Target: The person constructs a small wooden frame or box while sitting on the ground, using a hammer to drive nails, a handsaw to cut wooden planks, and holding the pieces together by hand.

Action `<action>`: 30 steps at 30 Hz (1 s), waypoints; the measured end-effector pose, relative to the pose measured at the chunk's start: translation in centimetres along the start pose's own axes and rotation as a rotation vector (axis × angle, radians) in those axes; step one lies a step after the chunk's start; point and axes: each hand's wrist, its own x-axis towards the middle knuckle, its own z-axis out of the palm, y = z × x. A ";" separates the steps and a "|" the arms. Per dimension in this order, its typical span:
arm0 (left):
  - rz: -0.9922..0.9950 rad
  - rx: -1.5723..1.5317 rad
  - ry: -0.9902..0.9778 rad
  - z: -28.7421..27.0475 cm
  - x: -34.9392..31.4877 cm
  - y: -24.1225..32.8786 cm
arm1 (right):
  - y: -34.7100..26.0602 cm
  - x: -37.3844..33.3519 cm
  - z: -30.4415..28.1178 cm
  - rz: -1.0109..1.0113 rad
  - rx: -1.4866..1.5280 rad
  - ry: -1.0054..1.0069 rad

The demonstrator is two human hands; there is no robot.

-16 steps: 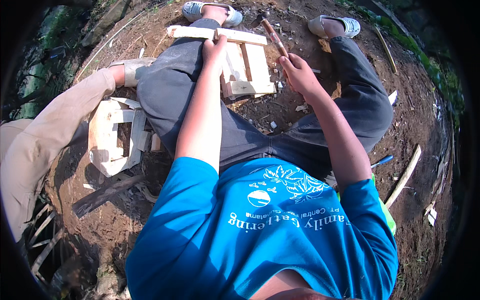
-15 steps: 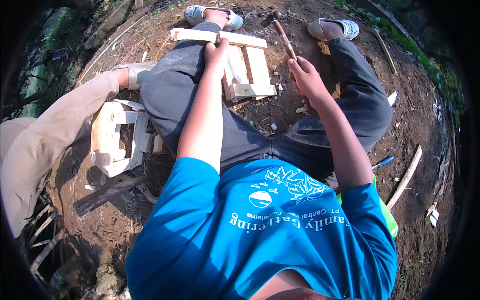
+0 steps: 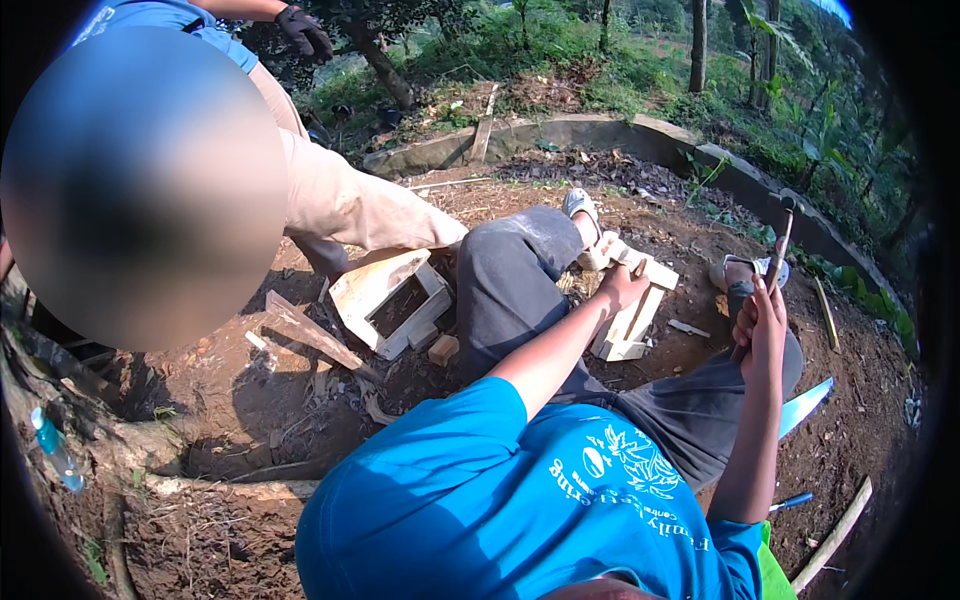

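My left hand (image 3: 625,287) is closed on the upper bar of a small pale wooden frame (image 3: 634,318), made of slats nailed or set crosswise, between my legs near my left foot. My right hand (image 3: 762,325) grips a hammer (image 3: 777,262) by its brown handle and holds it up over my right thigh, its head pointing upward and apart from the frame. To the left of my bent left knee, a box-like wooden frame (image 3: 381,300) with an opening in its middle lies on the soil. A small wood block (image 3: 443,349) sits beside it.
A person in light trousers (image 3: 370,205) stands close at the left, one dark-gloved hand (image 3: 305,35) showing. A plank (image 3: 315,335) and a bottle (image 3: 58,450) lie left. To my right are a shiny flat blade (image 3: 806,405), a blue-handled tool (image 3: 790,502) and a stick (image 3: 835,535).
My view has swung up and to the left, bringing the other person and the curved low wall into sight. The hammer now points more upright. My left hand keeps hold of the wooden frame.
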 end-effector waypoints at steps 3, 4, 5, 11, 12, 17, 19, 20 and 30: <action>0.113 0.106 0.025 2.3 -0.2 2.3 | -3.6 -1.4 0.9 -0.079 -0.049 -0.113; 0.141 0.140 -0.015 3.3 0.0 3.4 | -4.5 -1.9 1.0 -0.087 -0.043 -0.137; 0.178 0.175 0.045 3.2 0.6 2.7 | -5.3 -2.6 2.5 -0.087 -0.018 -0.196; 0.154 0.255 0.041 5.1 2.0 2.7 | -7.5 -5.1 6.0 -0.090 0.005 -0.212; 0.146 0.237 0.001 5.4 1.8 3.1 | -7.5 -5.7 5.8 -0.079 0.022 -0.179; 0.108 0.128 -0.098 5.5 1.8 4.5 | -8.3 -10.2 4.0 -0.060 0.135 -0.091; 0.112 0.098 -0.026 4.8 2.6 3.7 | -8.7 -11.4 3.9 -0.105 0.074 -0.035; 0.116 0.096 -0.004 4.9 2.6 3.7 | -8.9 -12.1 3.5 -0.119 0.042 0.000; 0.160 0.107 -0.352 3.5 -0.3 4.8 | -16.9 -13.3 -1.0 -0.506 0.129 -0.229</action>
